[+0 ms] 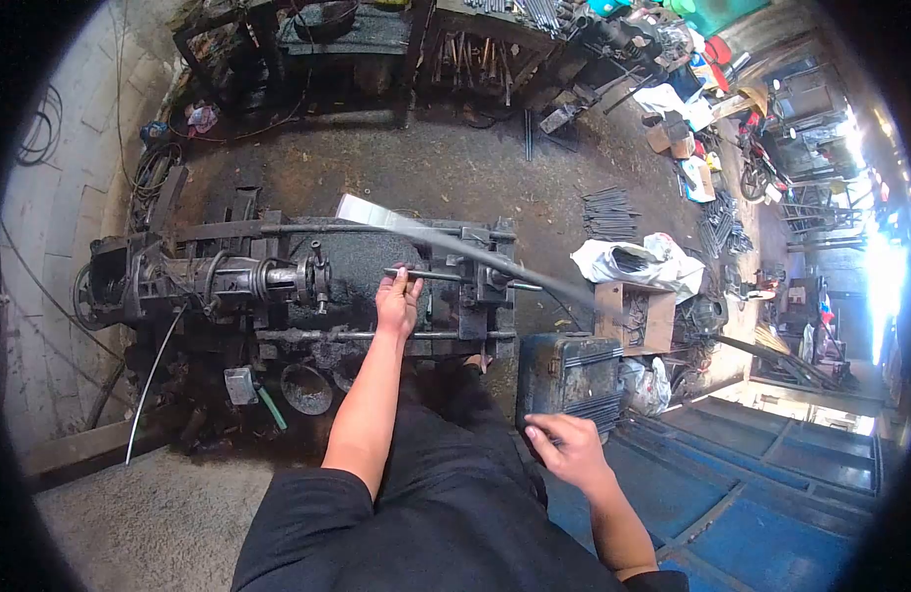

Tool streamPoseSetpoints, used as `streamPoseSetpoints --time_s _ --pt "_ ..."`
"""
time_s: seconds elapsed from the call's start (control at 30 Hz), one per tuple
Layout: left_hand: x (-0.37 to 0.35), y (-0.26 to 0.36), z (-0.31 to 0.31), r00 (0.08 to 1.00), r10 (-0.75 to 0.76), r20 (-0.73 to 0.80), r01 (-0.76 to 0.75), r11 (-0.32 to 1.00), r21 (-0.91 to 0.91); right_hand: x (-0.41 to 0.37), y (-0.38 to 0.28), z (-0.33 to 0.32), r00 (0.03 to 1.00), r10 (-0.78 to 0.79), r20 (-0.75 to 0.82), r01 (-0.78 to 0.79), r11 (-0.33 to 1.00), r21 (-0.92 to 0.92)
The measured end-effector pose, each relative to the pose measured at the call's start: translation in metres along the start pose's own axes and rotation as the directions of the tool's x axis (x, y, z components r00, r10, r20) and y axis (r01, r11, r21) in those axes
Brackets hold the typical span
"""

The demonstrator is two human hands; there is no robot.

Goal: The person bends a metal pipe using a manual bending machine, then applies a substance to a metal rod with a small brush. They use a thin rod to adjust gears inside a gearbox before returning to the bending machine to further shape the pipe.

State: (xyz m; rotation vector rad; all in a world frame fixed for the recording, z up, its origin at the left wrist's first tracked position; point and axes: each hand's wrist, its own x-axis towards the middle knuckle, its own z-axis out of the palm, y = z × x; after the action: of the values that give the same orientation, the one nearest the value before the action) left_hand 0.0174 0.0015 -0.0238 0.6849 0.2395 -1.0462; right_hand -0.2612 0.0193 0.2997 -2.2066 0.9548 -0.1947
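My left hand (396,304) is closed in a pinch around a dark metal rod (431,275) above the bed of a greasy machine. To the right the rod meets the machine's carriage (487,281), and a bright rod end (525,286) shows beyond it. On the left, the machine's chuck (315,280) stands apart from the rod. A long flat lever (436,237), smeared, slants over the carriage. My right hand (569,452) hangs beside a black case (572,380), thumb and forefinger apart, holding nothing.
Several dark rods (609,213) lie on the floor at right, near a white sack (641,261) and a cardboard box (633,314). Below the machine are a green-handled hammer (242,386) and a round pan (305,389). A workbench (347,39) stands at the back.
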Motion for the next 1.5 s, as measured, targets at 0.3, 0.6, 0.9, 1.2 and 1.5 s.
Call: streamPoseSetpoints --time_s 0.3,0.6,0.9,1.2,1.5 --pt "0.003 0.001 0.003 0.997 0.039 -0.067 -0.038 0.999 0.019 0.068 0.046 -0.007 0.933 -0.309 -0.183 0.251 0.925 -0.284" --pt "-0.003 0.008 0.012 0.991 0.021 -0.129 -0.012 0.997 0.075 0.083 0.076 0.006 0.981 0.187 -0.051 -0.192 0.904 -0.382" --pt "0.003 0.0 0.002 0.992 0.053 -0.115 -0.05 0.998 0.031 0.034 0.039 -0.023 0.966 0.236 0.103 -0.246 0.965 0.089" --pt "-0.02 0.01 0.007 0.994 0.047 -0.103 -0.045 0.999 0.019 0.067 0.06 -0.001 0.982 0.092 -0.165 -0.077 0.993 0.094" --pt "-0.018 0.01 0.008 0.986 0.039 -0.161 -0.04 0.999 -0.005 0.179 0.085 -0.036 0.933 -0.325 -0.154 0.159 0.758 -0.633"
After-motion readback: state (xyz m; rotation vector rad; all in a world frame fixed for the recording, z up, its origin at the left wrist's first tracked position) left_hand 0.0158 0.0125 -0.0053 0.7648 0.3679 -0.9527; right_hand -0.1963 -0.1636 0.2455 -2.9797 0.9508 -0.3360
